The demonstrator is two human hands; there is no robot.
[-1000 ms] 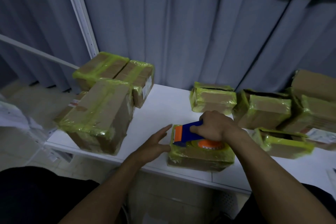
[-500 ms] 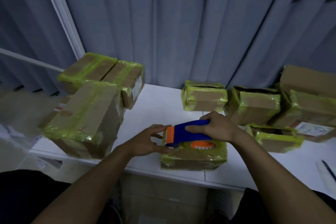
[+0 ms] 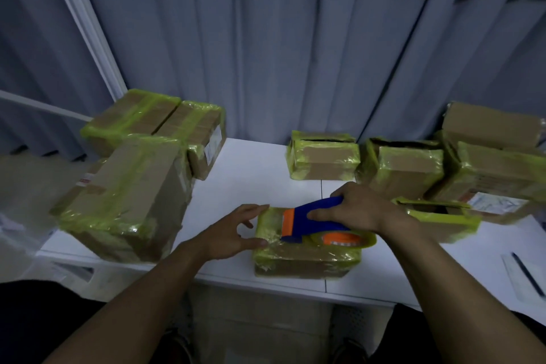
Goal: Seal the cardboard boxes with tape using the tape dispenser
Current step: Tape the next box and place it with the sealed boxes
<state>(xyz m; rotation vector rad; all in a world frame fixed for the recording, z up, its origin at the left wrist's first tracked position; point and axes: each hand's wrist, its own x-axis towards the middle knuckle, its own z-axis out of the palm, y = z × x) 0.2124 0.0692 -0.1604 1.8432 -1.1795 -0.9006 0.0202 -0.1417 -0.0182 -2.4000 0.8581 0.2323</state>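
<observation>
Mid-strip: right hand (image 3: 359, 210) was clamped on the tape dispenser (image 3: 313, 220) riding atop the small box (image 3: 304, 257) at the surface's (image 3: 257, 174) near edge, left hand (image 3: 233, 230) spread open, fingers bracing the box's left end; next move likely called for cutting the tape there.

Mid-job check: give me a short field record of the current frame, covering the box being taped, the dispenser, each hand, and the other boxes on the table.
box in work: small cardboard box at the table's near edge, wrapped in yellow-green tape
tape dispenser: blue and orange, resting on the box top
right hand: gripping the dispenser handle
left hand: open, fingers steadying the box's left end
other boxes: large taped box at left, more taped boxes behind and to the right
table: white
</observation>
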